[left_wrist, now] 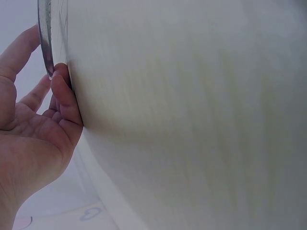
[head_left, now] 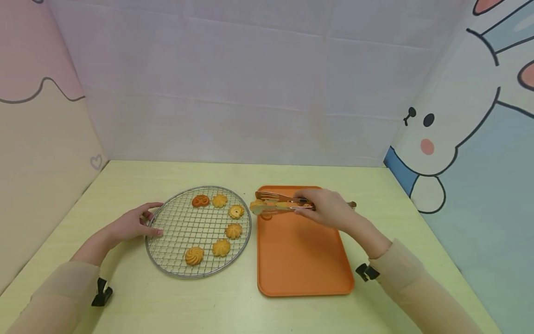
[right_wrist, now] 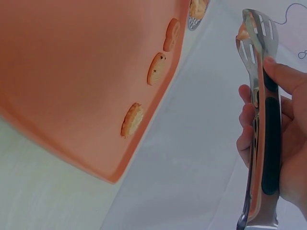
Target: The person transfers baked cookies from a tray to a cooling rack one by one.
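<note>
While the left hand [head_left: 135,222] grips the rack [head_left: 177,234] of six cookies [head_left: 233,231], the right hand [head_left: 327,207] holds tongs [right_wrist: 272,143] pinching one; the tray [head_left: 302,260] has three.

Pale table [head_left: 167,306] — round wire rack [head_left: 196,227], orange tray [head_left: 302,260].

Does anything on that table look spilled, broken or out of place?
No, nothing stands out. The rack and tray lie side by side on the table, six whole-looking cookies sit on the rack, and the right hand holds tongs that grip a cookie. I see no spill.
</note>
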A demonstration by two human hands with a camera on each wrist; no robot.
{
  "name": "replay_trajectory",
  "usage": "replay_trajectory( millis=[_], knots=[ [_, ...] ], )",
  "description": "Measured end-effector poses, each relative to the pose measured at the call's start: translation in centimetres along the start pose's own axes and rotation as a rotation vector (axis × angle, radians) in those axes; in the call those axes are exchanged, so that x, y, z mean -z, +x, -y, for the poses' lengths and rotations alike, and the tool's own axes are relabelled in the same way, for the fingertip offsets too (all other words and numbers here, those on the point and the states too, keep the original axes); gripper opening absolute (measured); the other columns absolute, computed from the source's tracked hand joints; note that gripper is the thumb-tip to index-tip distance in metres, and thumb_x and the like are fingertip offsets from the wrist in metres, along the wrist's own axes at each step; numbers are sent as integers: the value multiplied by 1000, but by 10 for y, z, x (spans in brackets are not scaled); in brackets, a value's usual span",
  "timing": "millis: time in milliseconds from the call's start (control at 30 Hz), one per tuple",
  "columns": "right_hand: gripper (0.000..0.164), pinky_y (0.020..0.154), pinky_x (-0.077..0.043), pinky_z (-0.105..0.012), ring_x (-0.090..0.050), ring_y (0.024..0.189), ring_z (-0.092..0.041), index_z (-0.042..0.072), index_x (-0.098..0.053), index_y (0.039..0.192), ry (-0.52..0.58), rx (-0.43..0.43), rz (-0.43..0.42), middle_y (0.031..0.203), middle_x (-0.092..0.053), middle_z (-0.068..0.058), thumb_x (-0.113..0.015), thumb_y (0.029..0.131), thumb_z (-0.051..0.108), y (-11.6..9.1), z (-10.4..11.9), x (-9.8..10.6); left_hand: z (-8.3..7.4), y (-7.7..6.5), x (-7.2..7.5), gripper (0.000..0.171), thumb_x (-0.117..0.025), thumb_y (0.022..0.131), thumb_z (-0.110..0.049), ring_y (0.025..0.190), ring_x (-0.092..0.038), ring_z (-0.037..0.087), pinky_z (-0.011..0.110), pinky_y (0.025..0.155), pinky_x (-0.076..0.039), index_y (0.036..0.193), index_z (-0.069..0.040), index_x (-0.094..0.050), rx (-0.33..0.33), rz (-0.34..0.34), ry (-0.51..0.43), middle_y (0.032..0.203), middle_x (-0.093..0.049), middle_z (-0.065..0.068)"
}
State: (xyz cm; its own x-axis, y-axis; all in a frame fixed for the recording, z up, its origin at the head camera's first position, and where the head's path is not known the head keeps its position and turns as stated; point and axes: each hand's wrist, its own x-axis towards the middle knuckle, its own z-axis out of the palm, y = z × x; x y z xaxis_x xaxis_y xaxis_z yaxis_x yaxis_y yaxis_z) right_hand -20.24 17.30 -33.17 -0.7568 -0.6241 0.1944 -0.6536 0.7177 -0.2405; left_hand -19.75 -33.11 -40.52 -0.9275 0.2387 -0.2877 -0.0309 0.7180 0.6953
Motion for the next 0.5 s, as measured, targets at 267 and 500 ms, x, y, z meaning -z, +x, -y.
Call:
replay_trajectory(
  millis=[267, 500],
  knots=[
    [35, 62, -48, -29, -64, 82, -11, 14, -62, 118, -1, 12, -9, 107, -67, 2, -64, 89, 34, 13, 13, 6, -1, -1, 0, 92, -78, 77, -30, 83, -42, 21, 28, 67, -35, 146, -2, -24, -4, 2, -2, 107, -41, 16],
    [35, 61, -48, -28, -65, 81, -11, 14, -62, 119, 5, 28, -8, 109, -67, 2, -64, 90, 33, 22, 22, 8, 0, 0, 0, 93, -78, 77, -30, 81, -40, 20, 28, 65, -35, 146, -1, -24, 2, 0, -4, 108, -40, 16]
  ],
)
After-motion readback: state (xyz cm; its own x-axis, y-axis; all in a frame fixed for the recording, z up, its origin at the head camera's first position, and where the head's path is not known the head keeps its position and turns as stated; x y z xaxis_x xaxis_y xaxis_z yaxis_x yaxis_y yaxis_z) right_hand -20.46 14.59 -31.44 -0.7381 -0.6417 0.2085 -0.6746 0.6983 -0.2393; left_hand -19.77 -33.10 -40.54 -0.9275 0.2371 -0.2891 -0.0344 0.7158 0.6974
